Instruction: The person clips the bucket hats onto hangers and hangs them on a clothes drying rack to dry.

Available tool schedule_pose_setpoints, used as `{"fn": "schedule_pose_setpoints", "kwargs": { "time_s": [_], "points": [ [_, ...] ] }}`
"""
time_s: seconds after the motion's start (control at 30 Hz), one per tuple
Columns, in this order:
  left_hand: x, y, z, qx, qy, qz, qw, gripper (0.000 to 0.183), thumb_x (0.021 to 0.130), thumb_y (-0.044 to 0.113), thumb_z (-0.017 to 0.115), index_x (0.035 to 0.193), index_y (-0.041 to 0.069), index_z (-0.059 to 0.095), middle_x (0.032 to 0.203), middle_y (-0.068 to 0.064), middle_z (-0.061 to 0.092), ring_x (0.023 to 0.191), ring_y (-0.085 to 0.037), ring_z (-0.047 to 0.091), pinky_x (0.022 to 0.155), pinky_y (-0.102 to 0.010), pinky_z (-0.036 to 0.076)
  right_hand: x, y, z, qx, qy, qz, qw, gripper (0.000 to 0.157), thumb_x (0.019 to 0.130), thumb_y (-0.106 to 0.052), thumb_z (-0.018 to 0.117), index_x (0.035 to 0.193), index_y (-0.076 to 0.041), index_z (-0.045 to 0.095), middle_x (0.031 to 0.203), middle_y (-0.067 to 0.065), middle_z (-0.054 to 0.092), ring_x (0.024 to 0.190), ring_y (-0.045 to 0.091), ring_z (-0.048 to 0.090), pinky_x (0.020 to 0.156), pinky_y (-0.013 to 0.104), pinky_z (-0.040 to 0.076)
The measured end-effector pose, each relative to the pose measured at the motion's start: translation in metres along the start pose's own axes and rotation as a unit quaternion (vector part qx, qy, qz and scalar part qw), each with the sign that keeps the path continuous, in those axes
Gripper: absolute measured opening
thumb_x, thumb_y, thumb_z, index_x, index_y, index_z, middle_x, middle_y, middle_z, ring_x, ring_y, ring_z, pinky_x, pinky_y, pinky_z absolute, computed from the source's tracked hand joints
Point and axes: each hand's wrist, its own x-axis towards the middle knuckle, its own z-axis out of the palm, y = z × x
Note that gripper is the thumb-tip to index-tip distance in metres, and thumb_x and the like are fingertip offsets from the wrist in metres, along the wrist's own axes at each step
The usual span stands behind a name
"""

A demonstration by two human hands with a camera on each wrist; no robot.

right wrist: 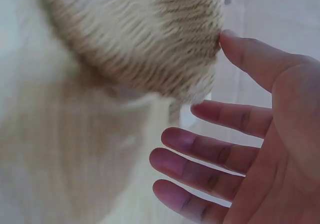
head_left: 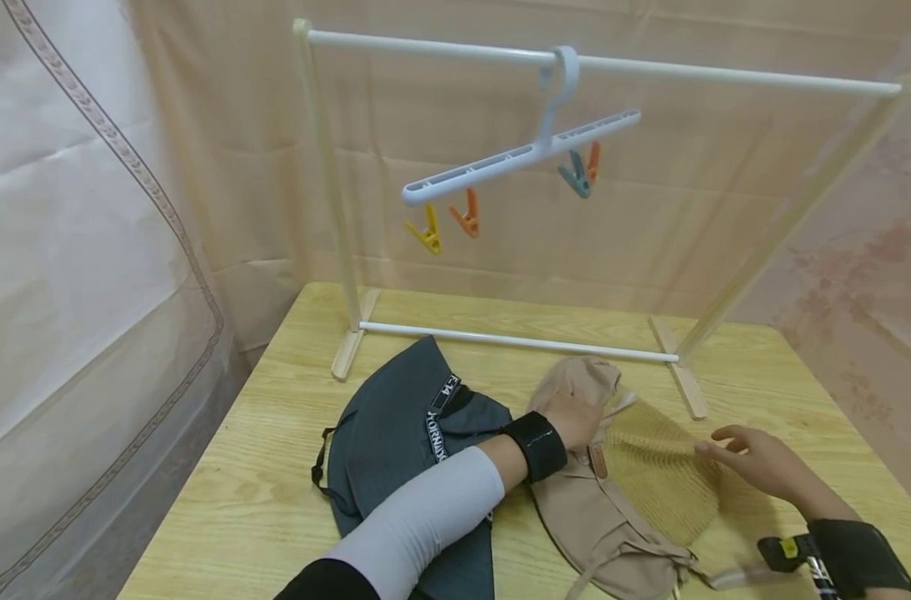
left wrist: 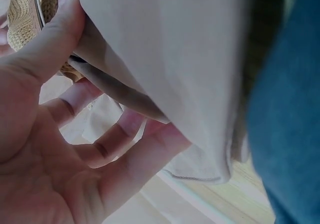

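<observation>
A beige sun hat with a woven straw crown and a fabric brim lies on the wooden table, its cords trailing at the near side. My left hand is at the hat's far left part. In the left wrist view, that hand holds the beige fabric between thumb and fingers, the fingers beneath a fold. At the right edge of the crown is my right hand. Its thumb and index fingertips meet the straw edge in the right wrist view, while the other fingers are spread and nearly straight.
A dark grey hat with a lettered strap lies left, under my left forearm. Behind stands a rack with a white top rail. From it hangs a pale hanger with yellow, orange and teal clips. Curtains surround the table.
</observation>
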Motion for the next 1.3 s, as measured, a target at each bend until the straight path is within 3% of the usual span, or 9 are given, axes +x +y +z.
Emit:
{"fn": "schedule_pose_setpoints", "kwargs": {
  "time_s": [0.1,0.23,0.33,0.43,0.57,0.7,0.87,1.0,1.3],
  "points": [
    [-0.001,0.002,-0.001,-0.008,-0.007,-0.006,0.9999,0.032,0.099,0.033,0.042,0.128,0.025,0.050,0.112,0.001,0.056,0.089,-0.009,0.050,0.083,-0.022,0.042,-0.007,0.008,0.003,0.004,-0.006,0.010,1.000,0.066,0.094,-0.045,0.048,0.122,0.015,0.046,0.100,0.031,0.061,0.086,0.042,0.059,0.066,0.048,0.051],
    [0.000,0.001,-0.003,-0.012,-0.010,-0.010,0.9998,0.035,0.099,0.032,0.040,0.132,0.024,0.047,0.119,-0.001,0.055,0.087,-0.009,0.051,0.079,-0.021,0.044,-0.013,0.013,0.009,0.027,-0.031,0.028,0.999,0.069,0.094,-0.046,0.047,0.123,0.016,0.046,0.105,0.031,0.060,0.092,0.044,0.057,0.071,0.051,0.050],
    [0.001,0.000,-0.002,-0.008,-0.002,-0.006,1.0000,0.032,0.100,0.030,0.039,0.128,0.023,0.051,0.118,-0.001,0.057,0.085,-0.009,0.051,0.071,-0.020,0.046,-0.016,0.015,0.014,0.063,-0.051,0.040,0.996,0.068,0.095,-0.045,0.046,0.123,0.017,0.046,0.109,0.031,0.059,0.096,0.043,0.057,0.073,0.050,0.050],
    [0.002,0.000,-0.002,-0.012,0.007,0.000,0.9999,0.029,0.100,0.029,0.040,0.124,0.022,0.055,0.116,-0.002,0.058,0.087,-0.010,0.053,0.072,-0.022,0.048,-0.018,0.016,0.018,0.071,-0.045,0.041,0.996,0.067,0.095,-0.044,0.047,0.122,0.018,0.046,0.108,0.031,0.060,0.096,0.042,0.057,0.074,0.050,0.051],
    [0.002,-0.002,-0.002,-0.006,0.016,0.001,0.9998,0.033,0.100,0.030,0.040,0.130,0.022,0.050,0.121,-0.002,0.057,0.095,-0.011,0.053,0.083,-0.024,0.045,-0.018,0.013,0.022,0.044,-0.013,0.021,0.999,0.055,0.092,-0.041,0.053,0.111,0.011,0.056,0.098,0.024,0.063,0.087,0.035,0.059,0.068,0.047,0.051],
    [-0.001,-0.002,-0.002,-0.001,0.011,0.003,0.9999,0.034,0.098,0.032,0.044,0.130,0.023,0.049,0.118,0.000,0.057,0.093,-0.010,0.051,0.082,-0.023,0.044,-0.018,0.008,0.029,0.039,0.004,0.007,0.999,0.041,0.089,-0.040,0.059,0.088,0.001,0.059,0.080,0.010,0.060,0.070,0.020,0.054,0.058,0.036,0.046],
    [-0.006,-0.001,-0.004,-0.015,0.013,0.020,0.9996,0.029,0.097,0.031,0.048,0.124,0.023,0.053,0.115,0.001,0.058,0.096,-0.010,0.049,0.085,-0.023,0.041,-0.019,0.006,0.035,0.001,0.015,0.013,1.000,0.058,0.086,-0.045,0.061,0.097,0.012,0.054,0.081,0.013,0.055,0.071,0.024,0.052,0.058,0.039,0.046],
    [-0.009,-0.001,-0.004,-0.016,0.026,0.025,0.9992,0.029,0.094,0.035,0.053,0.120,0.023,0.055,0.113,0.000,0.060,0.096,-0.012,0.052,0.086,-0.025,0.044,-0.017,0.005,0.035,-0.024,0.019,0.016,0.999,0.075,0.085,-0.048,0.060,0.111,0.021,0.047,0.091,0.021,0.058,0.082,0.035,0.056,0.065,0.047,0.049],
    [-0.007,-0.002,0.000,-0.002,0.032,0.027,0.9991,0.034,0.087,0.042,0.060,0.115,0.023,0.057,0.102,0.001,0.058,0.088,-0.010,0.049,0.078,-0.023,0.042,-0.014,0.004,0.034,-0.027,0.005,0.022,0.999,0.076,0.086,-0.046,0.059,0.113,0.024,0.045,0.093,0.025,0.059,0.085,0.039,0.056,0.068,0.050,0.050]
  ]
}}
